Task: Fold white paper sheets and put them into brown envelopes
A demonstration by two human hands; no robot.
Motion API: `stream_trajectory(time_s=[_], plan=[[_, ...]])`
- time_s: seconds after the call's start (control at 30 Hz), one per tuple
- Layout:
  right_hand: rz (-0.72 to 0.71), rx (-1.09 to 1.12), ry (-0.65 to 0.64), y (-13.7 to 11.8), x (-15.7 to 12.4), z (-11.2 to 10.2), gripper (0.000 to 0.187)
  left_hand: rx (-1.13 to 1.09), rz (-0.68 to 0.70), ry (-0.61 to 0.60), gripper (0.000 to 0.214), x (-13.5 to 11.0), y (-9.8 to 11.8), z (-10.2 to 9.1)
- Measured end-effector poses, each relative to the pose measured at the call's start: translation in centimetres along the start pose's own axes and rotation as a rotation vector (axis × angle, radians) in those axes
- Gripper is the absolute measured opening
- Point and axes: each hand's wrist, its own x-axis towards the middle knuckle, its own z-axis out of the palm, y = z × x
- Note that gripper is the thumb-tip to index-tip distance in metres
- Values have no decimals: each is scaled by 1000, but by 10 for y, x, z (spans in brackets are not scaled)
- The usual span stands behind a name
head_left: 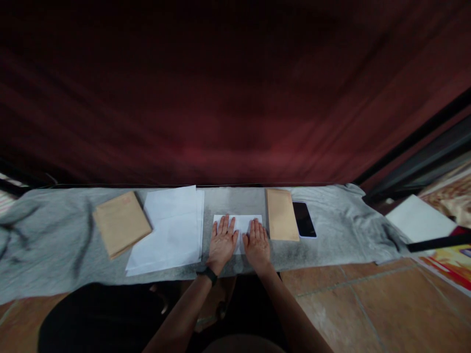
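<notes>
With fingers flat and slightly spread, the left hand [222, 241] and right hand [256, 243] press the white folded paper sheet [243, 224]; even pressure should serve best.

paper stack [167, 228] left, brown envelope [281, 214] right, grey cloth [235, 196] bare beyond

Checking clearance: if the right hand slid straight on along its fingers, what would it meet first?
Right hand: probably just grey cloth beyond the white paper, then the red curtain; the brown envelope sits beside that line.

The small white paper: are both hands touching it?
Touching. The head view shows the left hand and the right hand lying flat, fingers on top of the small white paper.
</notes>
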Motion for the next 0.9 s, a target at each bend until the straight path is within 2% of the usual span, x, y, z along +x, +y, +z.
stream_trajectory(time_s=[0.57, 0.77, 0.9], plan=[[-115, -61, -14, 23, -59, -36, 64, -14, -3, 18, 57, -1, 1, 0], [-106, -97, -48, 24, -68, -43, 62, -20, -1, 37, 55, 0, 3, -2], [-105, -89, -53, 23, -67, -43, 62, -71, 129, 36, 52, -9, 14, -3]])
